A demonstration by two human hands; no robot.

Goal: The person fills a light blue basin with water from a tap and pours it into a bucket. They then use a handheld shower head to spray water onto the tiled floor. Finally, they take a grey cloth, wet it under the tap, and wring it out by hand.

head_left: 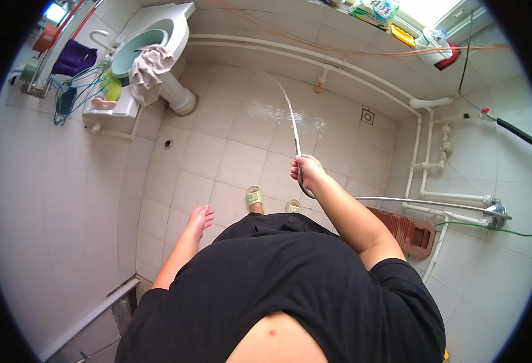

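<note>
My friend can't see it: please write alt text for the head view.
A person's right hand directs water from a silvery hose onto a tiled bathroom floor; the left hand is empty. A green basin rests on a white sink.

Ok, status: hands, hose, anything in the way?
Right hand gripping hose. Left hand empty. Water arcing from hose over floor. Nothing seen blocking it.
</note>
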